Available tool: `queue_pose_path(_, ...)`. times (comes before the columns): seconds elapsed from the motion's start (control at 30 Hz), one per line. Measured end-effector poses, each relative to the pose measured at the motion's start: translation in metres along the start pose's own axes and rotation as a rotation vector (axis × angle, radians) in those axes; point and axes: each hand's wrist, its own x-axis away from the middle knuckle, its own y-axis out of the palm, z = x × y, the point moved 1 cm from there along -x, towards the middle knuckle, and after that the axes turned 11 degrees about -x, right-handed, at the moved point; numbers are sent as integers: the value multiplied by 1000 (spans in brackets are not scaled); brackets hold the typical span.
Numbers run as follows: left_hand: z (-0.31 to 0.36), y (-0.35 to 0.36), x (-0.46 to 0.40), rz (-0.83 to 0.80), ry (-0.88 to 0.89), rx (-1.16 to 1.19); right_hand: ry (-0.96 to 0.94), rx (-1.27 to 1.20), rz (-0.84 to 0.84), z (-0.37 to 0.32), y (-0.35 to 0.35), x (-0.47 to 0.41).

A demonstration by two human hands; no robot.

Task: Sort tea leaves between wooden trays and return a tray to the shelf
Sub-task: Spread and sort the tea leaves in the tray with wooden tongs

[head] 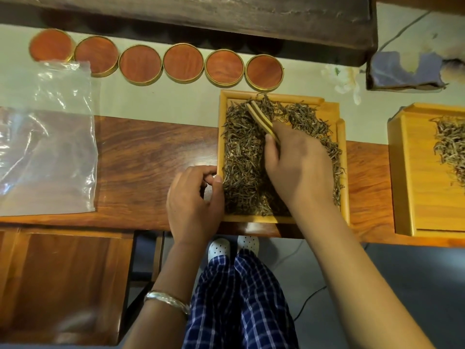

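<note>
Item: wooden tongs in my right hand, over the near tray of tea leaves.

My right hand [294, 162] pinches the tongs [261, 119], their long axis running up and to the left from my fingers, tips resting in the tea leaves [244, 159] near the far rim. My left hand [195, 200] curls at the near tray [220, 137], its thumb at the left wall; whether it pinches anything I cannot tell. The second tray [412, 172], holding fewer leaves, lies well apart to the right, so my right hand is the nearer one for carrying leaves across.
</note>
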Motion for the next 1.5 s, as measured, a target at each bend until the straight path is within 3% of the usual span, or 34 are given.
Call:
queue_pose_path(0.5, 1, -1, 0, 9, -11, 8, 79, 121, -2, 21, -13, 6)
queue_pose_path(0.87, 0, -1, 1, 26, 26, 2, 8, 71, -45, 14, -8, 1)
queue_pose_path(1.33, 0, -1, -1, 43, 73, 27, -25, 4, 23, -1, -8, 2)
queue_pose_path(1.5, 1, -1, -1, 36, 63, 14, -52, -46, -55, -8, -3, 22)
